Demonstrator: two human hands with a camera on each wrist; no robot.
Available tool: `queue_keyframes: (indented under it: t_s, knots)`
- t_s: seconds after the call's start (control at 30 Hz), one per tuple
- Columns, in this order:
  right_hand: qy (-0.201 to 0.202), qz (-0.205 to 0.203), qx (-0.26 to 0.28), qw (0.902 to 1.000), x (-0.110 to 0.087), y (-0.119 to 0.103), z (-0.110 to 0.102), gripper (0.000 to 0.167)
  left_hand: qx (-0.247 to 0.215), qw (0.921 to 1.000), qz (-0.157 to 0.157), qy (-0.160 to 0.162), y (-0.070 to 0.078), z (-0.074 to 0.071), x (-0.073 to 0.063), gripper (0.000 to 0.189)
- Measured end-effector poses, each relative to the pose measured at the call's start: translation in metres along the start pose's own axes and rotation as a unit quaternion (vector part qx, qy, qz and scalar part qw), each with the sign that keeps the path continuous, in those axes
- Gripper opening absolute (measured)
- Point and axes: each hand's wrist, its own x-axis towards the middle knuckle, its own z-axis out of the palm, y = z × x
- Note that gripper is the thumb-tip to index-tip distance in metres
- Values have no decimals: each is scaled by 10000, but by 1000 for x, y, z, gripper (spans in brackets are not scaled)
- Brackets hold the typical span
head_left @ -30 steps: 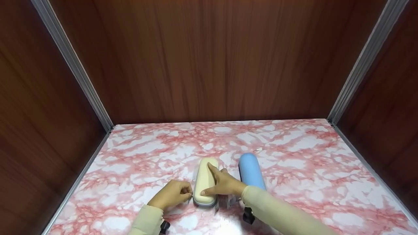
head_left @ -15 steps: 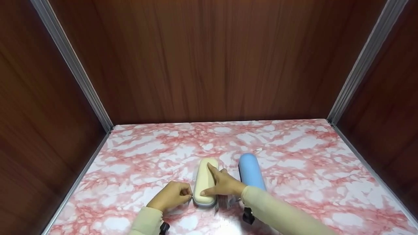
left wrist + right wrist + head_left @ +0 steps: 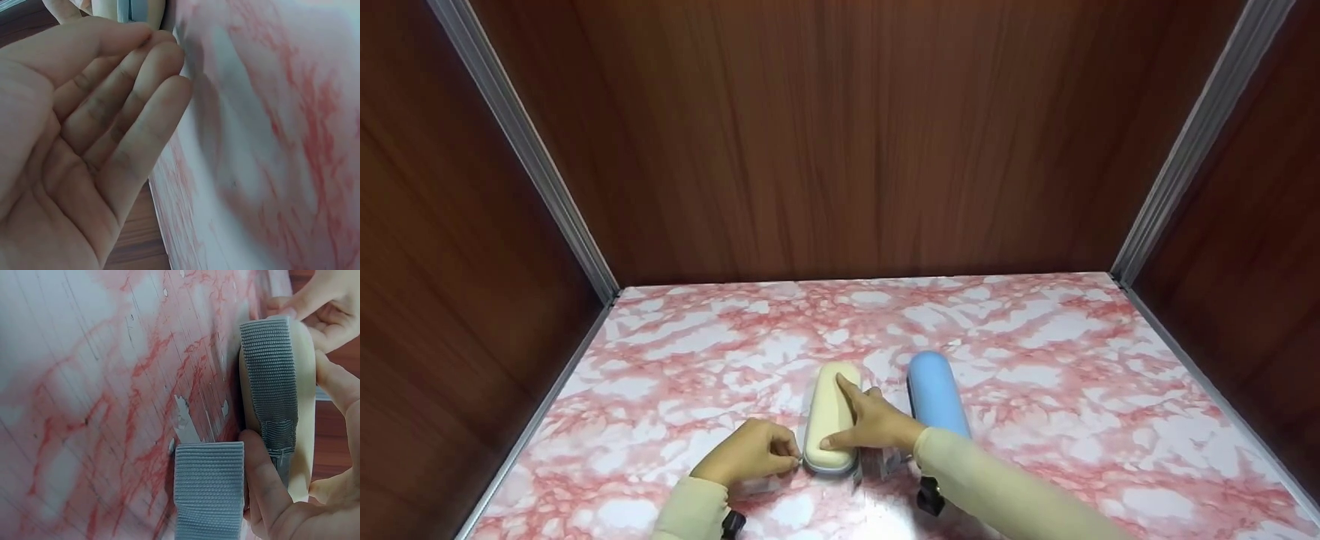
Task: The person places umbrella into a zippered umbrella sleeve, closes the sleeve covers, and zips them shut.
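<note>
A long cream pencil case (image 3: 831,420) with rounded ends lies on the table, and a grey ribbed strip (image 3: 270,371) runs along its side in the right wrist view. My right hand (image 3: 877,421) grips it across the top, thumb at the near end and forefinger stretched toward the far end. At the near left corner my left hand (image 3: 754,454) pinches a tiny zipper pull (image 3: 800,460) between thumb and forefinger. In the left wrist view the thumb and curled fingers of that hand (image 3: 107,107) hide the pull.
A blue pencil case (image 3: 937,394) lies just right of the cream one, partly behind my right forearm; its grey ribbed strip (image 3: 209,486) shows in the right wrist view. Brown wood-grain panels (image 3: 840,150) enclose the red-and-white marbled table (image 3: 1072,390) at the back and sides.
My left hand has shifted slightly toward me along the cream case's near left corner. My right hand and both pencil cases have stayed in place.
</note>
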Motion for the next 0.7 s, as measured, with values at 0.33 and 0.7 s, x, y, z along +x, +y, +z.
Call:
queue_keyframes:
  t_s: [0.33, 0.7]
  knots:
    - [6, -4, -53, 10000, 0, 1, 2, 116, -185, 9996, -138, -150, 1, 0, 0, 4]
    - [-4, 8, -95, 10000, 0, 1, 1, 115, 20, 9996, -134, -251, 5, 1, 1, 7]
